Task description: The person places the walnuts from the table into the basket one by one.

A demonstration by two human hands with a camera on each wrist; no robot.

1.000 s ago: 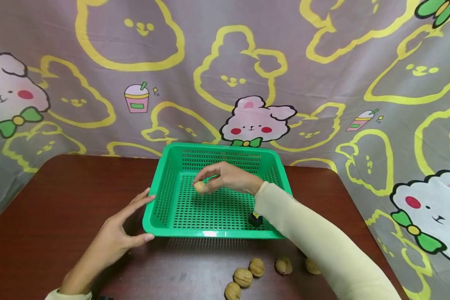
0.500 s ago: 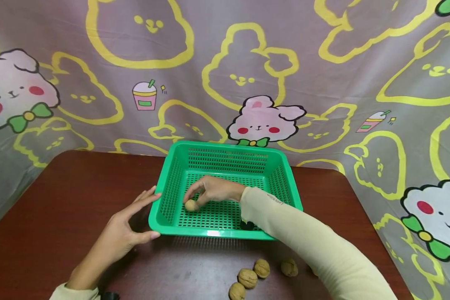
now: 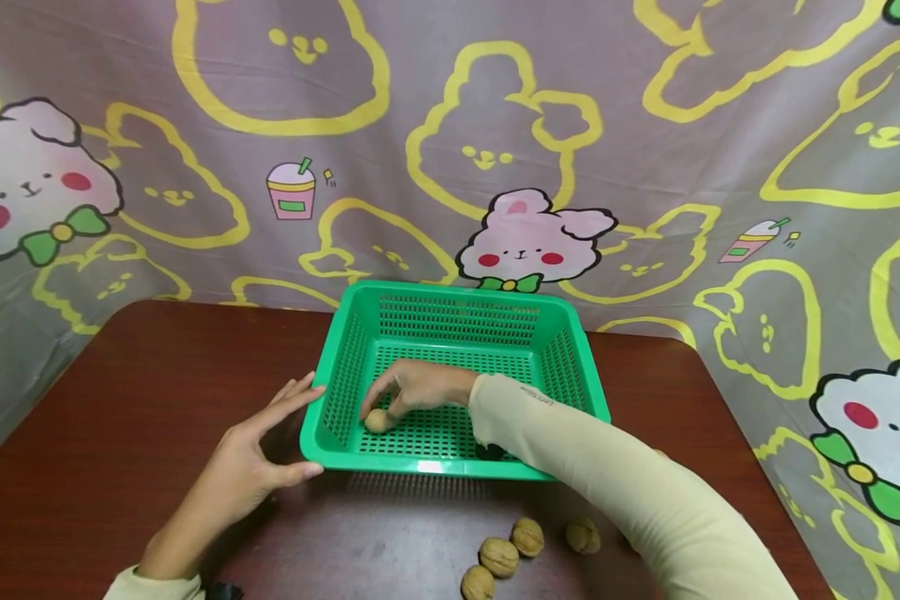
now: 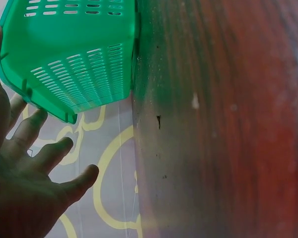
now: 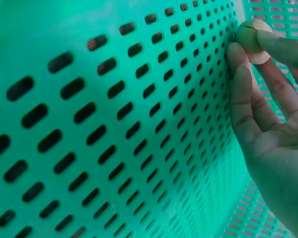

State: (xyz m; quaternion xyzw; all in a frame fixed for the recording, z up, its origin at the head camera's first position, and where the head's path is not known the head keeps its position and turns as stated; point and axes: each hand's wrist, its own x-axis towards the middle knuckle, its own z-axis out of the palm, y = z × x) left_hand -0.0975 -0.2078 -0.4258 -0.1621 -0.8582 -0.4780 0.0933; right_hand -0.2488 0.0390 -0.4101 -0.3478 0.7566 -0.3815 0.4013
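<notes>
My right hand (image 3: 423,386) reaches down into the green plastic basket (image 3: 427,467), near its front left corner. Thumb and fingers pinch a round tan walnut (image 3: 377,421), low over or on the slotted floor; whether it touches there I cannot tell. The right wrist view shows the walnut (image 5: 253,40) between thumb and fingertips, beside the basket's perforated wall (image 5: 159,124). My left hand (image 3: 243,462) is spread at the basket's left rim, its fingertips and thumb touching the edge. From the left wrist, those fingers (image 4: 53,153) appear extended and apart, with the basket's outer side above.
Several walnuts (image 3: 499,557) lie on the dark red-brown table (image 3: 157,375) in front of the basket. Another walnut (image 3: 582,534) lies farther right, near my right sleeve (image 3: 607,458). A patterned cloth (image 3: 390,92) hangs behind the table.
My right hand has moved left and down inside the basket, carrying the walnut to the front left corner. The left hand stays at the rim. The head view has shifted slightly.
</notes>
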